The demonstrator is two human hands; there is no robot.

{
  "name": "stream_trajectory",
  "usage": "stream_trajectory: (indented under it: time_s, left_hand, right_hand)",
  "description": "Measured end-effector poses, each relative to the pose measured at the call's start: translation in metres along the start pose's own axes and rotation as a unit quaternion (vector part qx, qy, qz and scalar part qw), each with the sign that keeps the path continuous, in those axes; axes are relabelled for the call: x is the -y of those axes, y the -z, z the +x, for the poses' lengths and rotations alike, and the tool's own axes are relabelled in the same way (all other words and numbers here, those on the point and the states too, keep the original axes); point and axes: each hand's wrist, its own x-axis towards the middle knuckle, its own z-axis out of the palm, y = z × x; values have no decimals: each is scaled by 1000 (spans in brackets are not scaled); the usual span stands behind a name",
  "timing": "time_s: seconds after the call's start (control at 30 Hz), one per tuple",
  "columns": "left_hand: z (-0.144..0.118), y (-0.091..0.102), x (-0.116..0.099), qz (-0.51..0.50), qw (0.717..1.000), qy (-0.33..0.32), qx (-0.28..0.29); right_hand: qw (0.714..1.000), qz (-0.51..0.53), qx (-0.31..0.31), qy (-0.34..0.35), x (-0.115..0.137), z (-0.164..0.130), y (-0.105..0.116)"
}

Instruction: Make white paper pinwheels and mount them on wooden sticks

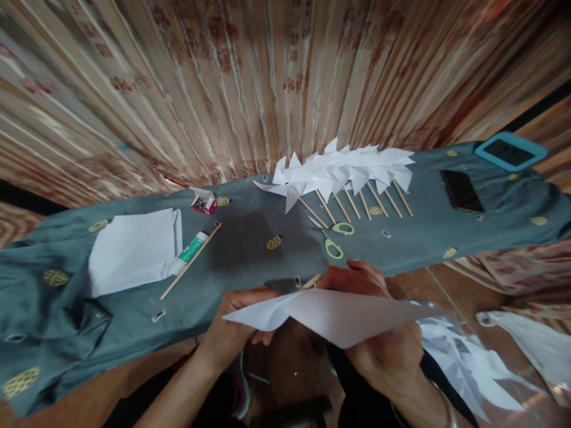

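A white paper pinwheel (343, 315) is held between my two hands, over the near edge of the table. My left hand (238, 315) is closed at its left blade, with the fingers partly behind the paper. My right hand (386, 348) grips it from the right, and the paper covers part of those fingers. The tip of a wooden stick (311, 281) shows just beyond the paper; the rest of it is hidden. Just past my right hand lie open scissors (332, 248) with light green handles.
Finished pinwheels (339, 172) on sticks lie in an overlapping row at the back. Leftwards are stacked white paper (134, 252), a glue stick (191, 249), a loose wooden stick (185, 270) and a small pin box (203, 201). A phone (463, 191) and blue-framed device (511, 150) lie right.
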Motion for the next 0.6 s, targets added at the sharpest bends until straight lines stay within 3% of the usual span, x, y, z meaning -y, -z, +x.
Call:
stream_trajectory:
  time_s: [0.6]
  left_hand:
    - [2,0,-4,30,1000,-7,3]
  right_hand:
    - [1000,5,-2,-6,-1,-1,0]
